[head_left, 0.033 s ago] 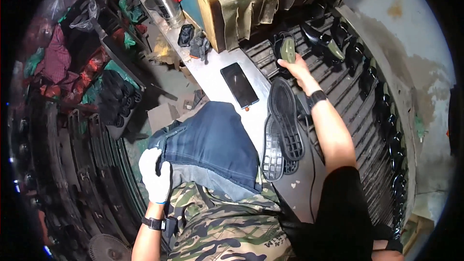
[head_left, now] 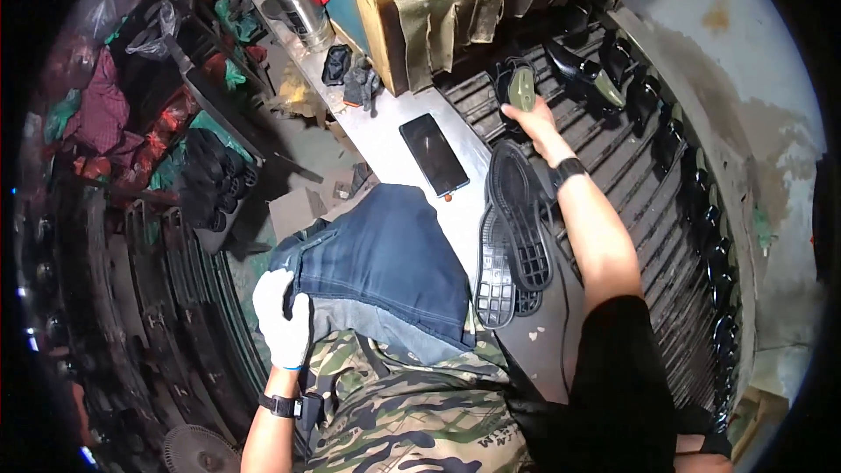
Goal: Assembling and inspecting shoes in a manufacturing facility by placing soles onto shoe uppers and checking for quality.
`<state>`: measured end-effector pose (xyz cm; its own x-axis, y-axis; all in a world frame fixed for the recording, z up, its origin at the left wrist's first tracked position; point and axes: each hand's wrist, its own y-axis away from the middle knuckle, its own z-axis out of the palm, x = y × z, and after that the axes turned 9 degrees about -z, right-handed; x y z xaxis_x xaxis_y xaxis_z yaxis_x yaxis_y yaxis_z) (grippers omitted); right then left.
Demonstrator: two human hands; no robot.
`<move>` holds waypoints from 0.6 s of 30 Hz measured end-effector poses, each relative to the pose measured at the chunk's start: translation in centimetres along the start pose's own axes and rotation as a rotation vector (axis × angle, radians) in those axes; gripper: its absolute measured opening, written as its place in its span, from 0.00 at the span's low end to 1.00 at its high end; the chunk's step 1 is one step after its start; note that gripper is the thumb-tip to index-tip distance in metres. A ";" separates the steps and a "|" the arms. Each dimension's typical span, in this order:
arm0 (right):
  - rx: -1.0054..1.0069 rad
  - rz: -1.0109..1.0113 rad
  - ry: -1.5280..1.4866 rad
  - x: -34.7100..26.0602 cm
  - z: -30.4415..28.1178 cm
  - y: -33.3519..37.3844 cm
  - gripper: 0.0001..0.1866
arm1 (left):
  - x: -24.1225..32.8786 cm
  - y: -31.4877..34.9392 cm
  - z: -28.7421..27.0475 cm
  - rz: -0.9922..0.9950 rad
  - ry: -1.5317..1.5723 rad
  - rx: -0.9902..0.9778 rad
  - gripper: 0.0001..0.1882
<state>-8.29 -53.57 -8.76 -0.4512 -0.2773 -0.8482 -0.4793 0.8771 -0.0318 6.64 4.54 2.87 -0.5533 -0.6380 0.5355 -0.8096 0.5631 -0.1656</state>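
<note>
My right hand (head_left: 533, 119) reaches forward over a slatted metal conveyor, its fingers closed around a black shoe upper on an olive-green last (head_left: 523, 88). The last's green underside faces up. My left hand (head_left: 282, 320), in a white glove, rests at the left edge of a blue denim cloth (head_left: 385, 241) across my lap, thumb and fingers apart. Close to my right forearm, black rubber shoe soles (head_left: 519, 210) lie overlapped on the metal ledge, some with their gridded inner side up. A dark phone (head_left: 434, 155) lies on the ledge left of them.
Several black shoes on lasts (head_left: 585, 74) line the far and right side of the slatted conveyor (head_left: 631, 210). Strips of a flap curtain (head_left: 486, 17) hang over its far opening. A steel flask (head_left: 302, 9) stands far left, and dark racks (head_left: 149, 289) with a fan (head_left: 201, 451) are at left.
My right forearm has shifted very slightly to the left. The shoe upper stays in my right hand, and my left hand has not visibly moved.
</note>
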 end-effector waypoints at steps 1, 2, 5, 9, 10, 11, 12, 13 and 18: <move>0.071 0.033 -0.040 1.5 0.2 -1.4 0.35 | 0.1 -0.3 0.4 0.009 0.011 -0.008 0.21; 0.055 0.076 -0.095 1.9 0.4 -2.1 0.35 | 0.0 -0.4 0.5 0.020 0.006 -0.015 0.21; 0.071 0.130 -0.229 -3.6 0.5 -0.4 0.32 | -0.6 0.2 -0.6 -0.003 -0.044 -0.006 0.21; 0.065 0.376 -0.739 -6.6 -6.5 1.8 0.19 | -0.9 -0.2 0.0 -0.022 0.022 -0.068 0.22; 0.069 0.347 -0.844 -7.6 -7.3 4.1 0.18 | -1.1 -0.6 0.0 -0.075 0.060 -0.082 0.22; 0.069 0.311 -0.947 -8.0 -8.0 5.9 0.18 | -0.6 -1.1 -0.2 -0.059 0.034 -0.078 0.24; 0.039 0.338 -0.988 -7.6 -8.4 7.1 0.17 | 0.4 -1.7 -0.4 -0.047 0.022 -0.078 0.24; 0.032 0.319 -1.053 -8.6 -9.0 9.1 0.17 | 1.8 -2.8 -0.5 0.012 0.022 -0.103 0.24; 0.105 0.204 -1.245 -13.8 -7.3 11.3 0.20 | 7.9 -7.1 1.8 0.011 0.336 -0.384 0.25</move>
<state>-12.94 -42.74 6.39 0.5296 0.3713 -0.7627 -0.3967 0.9031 0.1641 7.65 -5.48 6.82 -0.4166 -0.4621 0.7829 -0.6384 0.7618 0.1098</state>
